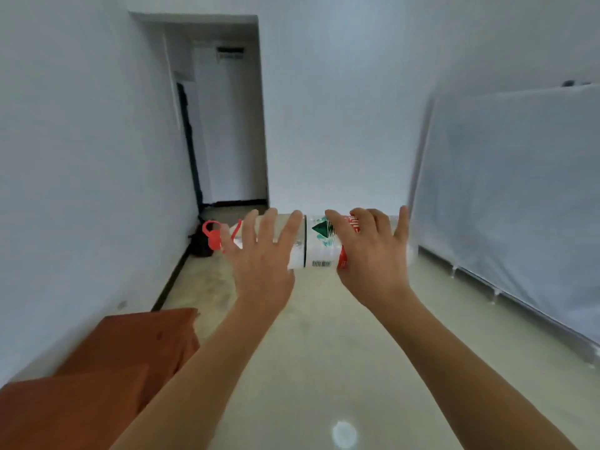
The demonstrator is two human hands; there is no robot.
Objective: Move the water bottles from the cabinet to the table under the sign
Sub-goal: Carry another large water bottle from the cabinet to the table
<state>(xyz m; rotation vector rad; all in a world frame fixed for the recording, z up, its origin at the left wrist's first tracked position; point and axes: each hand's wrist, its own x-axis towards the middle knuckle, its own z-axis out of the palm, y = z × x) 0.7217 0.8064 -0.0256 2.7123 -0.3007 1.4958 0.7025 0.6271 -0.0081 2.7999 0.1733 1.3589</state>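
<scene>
A large clear water bottle (316, 246) with a white, green and red label lies sideways in the air in front of me. Its red cap and carrying loop (212, 235) point left. My left hand (259, 261) holds the neck end, fingers spread over the top. My right hand (370, 261) holds the label and base end the same way. Both thumbs are hidden behind the bottle. Neither the cabinet nor the sign is in view.
An orange-brown piece of furniture (113, 368) stands against the left wall, low and near me. A white sheet-covered frame (519, 206) lines the right side. Ahead is a doorway (227, 125), with a dark bag (201, 245) on the floor beside it. Pale floor (324, 352) runs between.
</scene>
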